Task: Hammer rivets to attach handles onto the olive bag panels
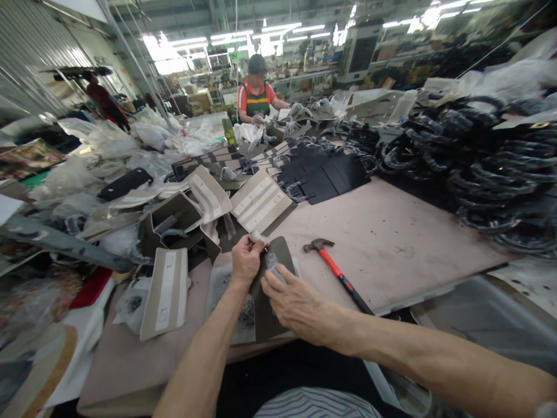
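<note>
A dark olive bag panel [266, 322] leans upright in front of me. My left hand [246, 261] is closed in a pinch at its upper left edge; what lies between the fingertips is too small to name. Something whitish, like a wrap or tape [255, 235], shows at that hand's fingertip. My right hand [293, 299] is closed around a handle in clear plastic wrap [272, 261], against the panel. Behind the panel, partly hidden, is a clear plastic tray [221, 284] with many small metal pieces. To the right lies a claw hammer [333, 264] with a red and black grip.
Beige-backed panels [261, 200] are piled ahead, and another panel [166, 293] lies at left. Dark flat panels [326, 168] and stacked black wrapped handles [491, 168] fill the right side. A co-worker [256, 96] stands across the table [404, 238]. A grey pole [65, 241] juts in from the left.
</note>
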The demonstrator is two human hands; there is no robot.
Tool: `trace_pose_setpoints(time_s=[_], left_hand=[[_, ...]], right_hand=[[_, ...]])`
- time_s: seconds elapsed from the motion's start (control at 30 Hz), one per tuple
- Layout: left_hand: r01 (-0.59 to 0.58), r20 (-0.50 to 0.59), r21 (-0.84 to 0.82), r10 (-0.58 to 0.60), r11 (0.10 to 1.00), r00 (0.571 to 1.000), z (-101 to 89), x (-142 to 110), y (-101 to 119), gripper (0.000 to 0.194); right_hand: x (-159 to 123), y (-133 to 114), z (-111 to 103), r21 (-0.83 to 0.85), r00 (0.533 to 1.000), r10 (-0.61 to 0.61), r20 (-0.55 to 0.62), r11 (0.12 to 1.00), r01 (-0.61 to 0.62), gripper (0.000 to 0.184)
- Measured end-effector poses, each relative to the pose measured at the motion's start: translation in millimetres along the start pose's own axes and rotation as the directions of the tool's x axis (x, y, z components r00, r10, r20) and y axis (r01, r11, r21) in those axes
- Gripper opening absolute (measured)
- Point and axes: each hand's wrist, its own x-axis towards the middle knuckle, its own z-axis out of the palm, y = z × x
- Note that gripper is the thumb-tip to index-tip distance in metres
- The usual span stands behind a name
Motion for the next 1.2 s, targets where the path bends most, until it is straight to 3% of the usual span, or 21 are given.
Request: trace_pose_setpoints(time_s=[0.07, 0.1, 0.23, 0.27, 0.33, 0.4, 0.47, 0.53, 0.6, 0.67, 0.8, 0.9, 1.0, 1.07, 1.2], left_hand=[[0.098, 0.01, -0.075, -0.098, 0.992, 0.995, 4.2, -5.0, -10.6, 0.019], [0.092, 0.042, -0.055, -0.09, 0.994, 0.995, 5.2, -8.7, -15.4, 0.018], [-0.106, 0.257, 0.085, 0.081, 0.991, 0.963, 2.0, -17.6, -21.1, 0.012], [-0.088, 0.221, 0.043, 0.076, 0.995, 0.972, 0.1, -15.7, -20.8, 0.014], [0.051, 0.019, -0.137, -0.049, 0.989, 0.999, -4.8, -6.9, -22.1, 0.022], [0.161, -0.146, -0.302, -0.212, 0.94, 0.966, -13.1, 3.9, -26.8, 0.03], [0.167, -0.185, -0.332, -0.238, 0.928, 0.954, -25.3, 10.5, -30.8, 0.033], [0.089, -0.193, -0.281, -0.147, 0.956, 0.97, -39.6, 10.1, -27.9, 0.03], [-0.007, -0.217, -0.222, -0.042, 0.975, 0.975, -52.5, 4.4, -15.5, 0.027], [-0.087, -0.242, -0.161, 0.046, 0.983, 0.969, -60.4, -3.1, 2.0, 0.024], [-0.13, -0.206, -0.108, 0.106, 0.986, 0.973, -54.4, -16.5, 17.3, 0.02], [-0.026, -0.076, -0.122, 0.017, 0.992, 0.997, -32.7, -26.1, -3.7, 0.019], [0.075, 0.038, -0.146, -0.071, 0.986, 0.997, -5.8, -34.5, -36.3, 0.016], [0.111, 0.078, -0.173, -0.099, 0.979, 0.992, 10.6, -37.0, -55.3, 0.015], [0.165, 0.1, -0.246, -0.145, 0.955, 0.984, 31.0, -35.0, -81.0, 0.024]], right_hand=[[-0.1, -3.7, 4.0, -0.047, 0.999, -0.006, 0.038, 0.999, 0.008, 0.028], [-0.1, -5.2, 7.1, -0.058, 0.998, -0.002, 0.065, 0.998, 0.006, 0.028], [0.0, -12.0, 14.5, -0.06, 0.98, 0.059, 0.189, 0.997, -0.048, 0.027], [0.0, -14.2, 13.8, -0.037, 0.969, 0.082, 0.231, 0.996, -0.076, 0.026], [-0.6, -17.8, 9.3, 0.078, 0.94, 0.093, 0.329, 0.989, -0.125, 0.022], [-1.5, -17.9, 2.2, 0.22, 0.916, 0.084, 0.393, 0.958, -0.182, 0.019], [-1.9, -12.0, -5.2, 0.293, 0.881, 0.162, 0.444, 0.903, -0.314, 0.016], [-1.8, -1.0, -10.5, 0.282, 0.803, 0.341, 0.489, 0.809, -0.516, 0.015], [-2.0, 10.8, -10.7, 0.24, 0.686, 0.518, 0.511, 0.68, -0.693, 0.02], [-3.3, 18.0, -4.2, 0.223, 0.603, 0.624, 0.497, 0.58, -0.784, 0.029], [-6.5, 13.3, 23.5, 0.359, 0.544, 0.665, 0.512, 0.41, -0.838, 0.032], [-4.9, 5.6, 44.6, 0.499, 0.505, 0.689, 0.52, 0.235, -0.834, 0.033], [-1.1, 2.9, 58.0, 0.555, 0.461, 0.715, 0.525, 0.122, -0.823, 0.031], [0.5, 1.6, 63.5, 0.598, 0.445, 0.71, 0.546, 0.042, -0.801, 0.033], [0.4, -5.4, 70.2, 0.668, 0.395, 0.655, 0.644, -0.23, -0.708, 0.043]])
